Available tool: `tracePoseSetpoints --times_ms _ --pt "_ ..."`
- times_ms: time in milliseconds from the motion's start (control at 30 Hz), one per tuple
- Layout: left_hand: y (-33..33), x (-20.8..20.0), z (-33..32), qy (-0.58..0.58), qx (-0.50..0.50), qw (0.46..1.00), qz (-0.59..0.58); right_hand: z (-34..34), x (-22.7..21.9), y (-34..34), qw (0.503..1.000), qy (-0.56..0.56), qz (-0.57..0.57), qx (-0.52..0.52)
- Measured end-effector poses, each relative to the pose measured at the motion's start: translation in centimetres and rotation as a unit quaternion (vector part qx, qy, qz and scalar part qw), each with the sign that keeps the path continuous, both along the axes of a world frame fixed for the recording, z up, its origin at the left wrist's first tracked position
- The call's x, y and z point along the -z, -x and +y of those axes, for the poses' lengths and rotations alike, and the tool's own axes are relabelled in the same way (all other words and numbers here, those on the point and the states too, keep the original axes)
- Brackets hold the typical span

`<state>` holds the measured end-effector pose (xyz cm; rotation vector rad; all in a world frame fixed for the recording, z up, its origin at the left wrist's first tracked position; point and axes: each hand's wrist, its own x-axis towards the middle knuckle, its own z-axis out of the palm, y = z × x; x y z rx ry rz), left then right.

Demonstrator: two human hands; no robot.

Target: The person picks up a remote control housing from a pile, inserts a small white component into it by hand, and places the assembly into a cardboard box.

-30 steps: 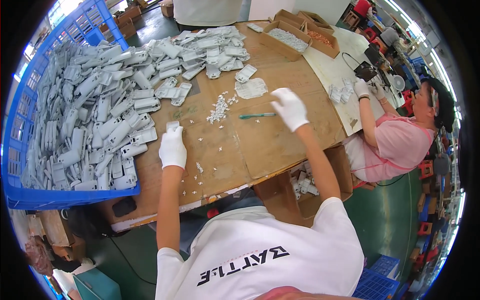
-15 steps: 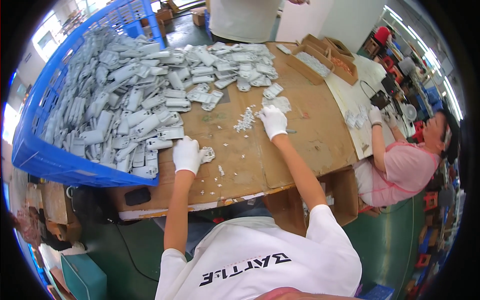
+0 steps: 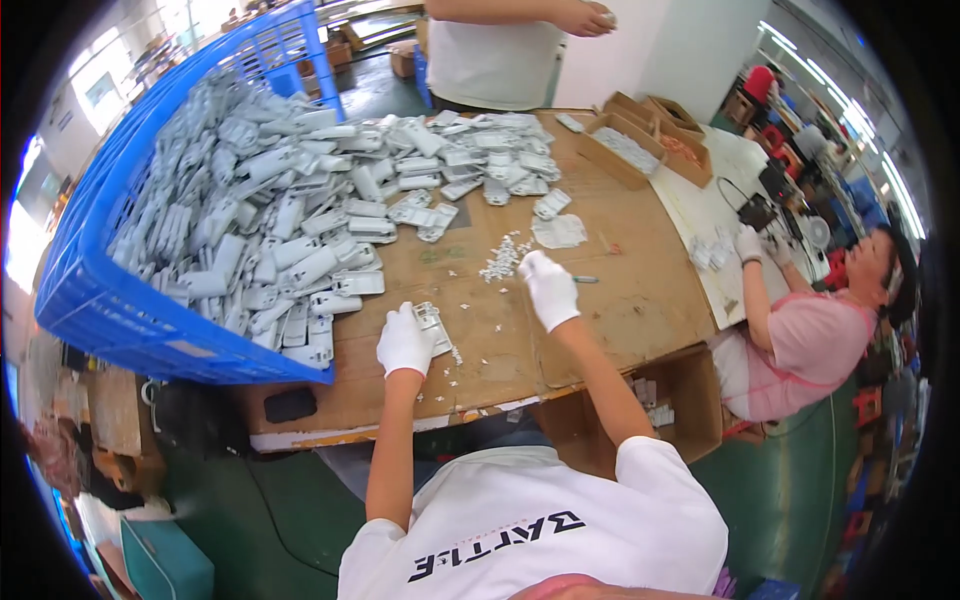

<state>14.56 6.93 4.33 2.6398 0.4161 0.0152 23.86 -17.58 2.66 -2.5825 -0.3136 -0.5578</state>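
My left hand [image 3: 404, 342], in a white glove, grips a white plastic housing [image 3: 433, 330] that lies on the cardboard sheet, its hollow side facing up. The fingers partly cover it. My right hand [image 3: 549, 290], also gloved, is beside a small heap of tiny white parts [image 3: 500, 258]. Its fingers are drawn together, and whatever they hold is too small to make out. Just past that hand lie a pen-like grey tool [image 3: 585, 279] and a clear plastic bag [image 3: 560, 232]. More tiny pieces are scattered near the left hand.
A blue crate [image 3: 190, 340] on the left overflows with white housings [image 3: 300, 262], spilling across the cardboard-covered table [image 3: 480, 365]. Cardboard boxes of small parts [image 3: 625, 150] stand at the far right. A co-worker in pink [image 3: 810, 335] sits to the right; another person [image 3: 490, 65] stands opposite.
My left hand has come right with the housing, which now shows more of its inside. My right hand has dropped slightly nearer, beside the heap. The person opposite shows an arm.
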Motion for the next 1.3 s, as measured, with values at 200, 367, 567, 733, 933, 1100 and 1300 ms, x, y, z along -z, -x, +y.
tracePoseSetpoints --times_ms 200,367,567,733,933,1100,1300 --pt "-1.4 1.9 0.5 0.040 0.002 0.999 -0.015 -0.3 1.1 5.0 0.987 -0.125 0.086 -0.057" --pt "-1.2 2.6 -0.9 0.107 0.033 0.989 -0.099 -1.0 0.3 6.4 0.975 -0.191 0.101 -0.056" --pt "-0.3 3.1 -1.7 0.196 0.028 0.958 -0.205 -1.5 2.6 6.8 0.997 0.070 -0.026 -0.004" --pt "0.6 1.1 -2.5 0.259 0.039 0.943 -0.208 -2.5 2.8 7.4 0.994 0.078 -0.069 0.010" --pt "2.1 -0.9 -5.2 0.278 0.053 0.946 -0.160 -2.6 1.8 6.1 0.995 0.051 0.074 0.030" --pt "2.6 -0.6 -6.9 0.279 0.061 0.948 -0.140 -2.2 0.7 5.5 0.990 0.038 0.125 0.051" --pt "3.3 -1.9 -7.9 0.263 0.050 0.955 -0.126 -2.0 -0.9 7.3 0.975 -0.182 0.117 -0.057"
